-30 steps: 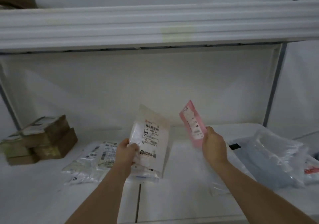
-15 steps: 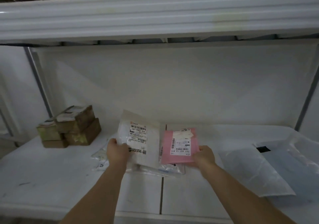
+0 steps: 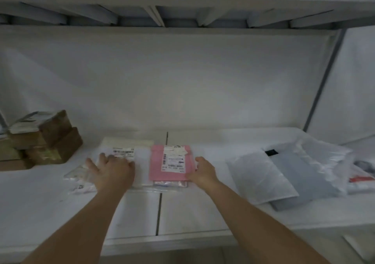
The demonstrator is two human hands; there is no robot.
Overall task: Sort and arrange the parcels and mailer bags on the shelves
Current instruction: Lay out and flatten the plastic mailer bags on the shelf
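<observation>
Two mailer bags lay flat side by side on the shelf (image 3: pixel 192 213), mid-depth: a white mailer bag (image 3: pixel 140 158) on the left w/ its label up, a pink mailer bag (image 3: pixel 170 162) touching it on the right, label up too. Both sat on top of clear poly bags (image 3: pixel 81 179) that stuck out at the left and near edges. Left hand (image 3: pixel 113 172) rested flat on the white bag, fingers spread and straight, pressing, not gripping. Right hand (image 3: pixel 203 172) was at the pink bag's right edge; fingers looked relaxed against the edge, but whether they pinched it I couldn't tell.

Far left stood brown cardboard parcels (image 3: pixel 42 139), stacked, well apart from the bags. Right side held a grey-blue mailer (image 3: pixel 294 182) under a loose clear plastic bag (image 3: pixel 316 162), plus a white padded mailer (image 3: pixel 261 178) overlapping it.

Risk, as I judged it: slick poly under the two bags could let them slide when the hands lift, esp. if the press comes off unevenly; the pile would skew, labels end up covered. The near-edge poly might also drag fwd off the shelf.
</observation>
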